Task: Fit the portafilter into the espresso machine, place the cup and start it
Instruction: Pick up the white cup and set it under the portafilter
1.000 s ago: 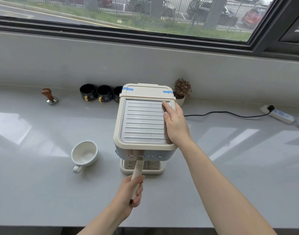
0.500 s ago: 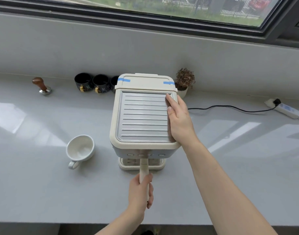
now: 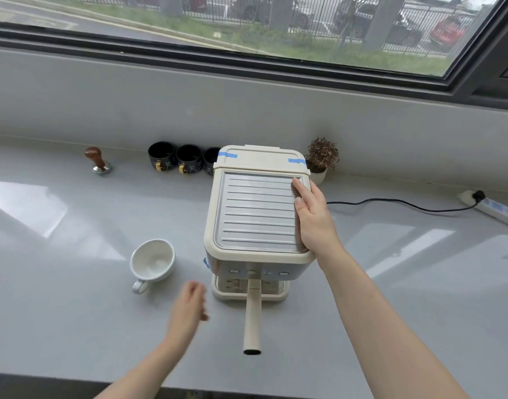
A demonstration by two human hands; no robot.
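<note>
A cream espresso machine (image 3: 255, 214) stands on the grey counter. The portafilter's cream handle (image 3: 252, 318) sticks straight out toward me from under the machine's button row; its head is hidden beneath the machine. My right hand (image 3: 313, 217) lies flat on the right side of the machine's ribbed top, fingers together, gripping nothing. My left hand (image 3: 189, 309), blurred, is open over the counter, left of the handle and apart from it, empty. A white cup (image 3: 152, 262) stands upright on the counter left of the machine, handle pointing toward me.
Three dark cups (image 3: 186, 161) line the back wall behind the machine. A wood-topped tamper (image 3: 98, 161) stands far left. A small potted plant (image 3: 321, 159) sits behind the machine's right corner. A black cable (image 3: 396, 201) runs to a power strip (image 3: 494, 207) at right.
My left hand has let go of the portafilter handle and moved left toward the cup. The handle swung from slanted left to pointing straight at me. The right hand stayed on the machine.
</note>
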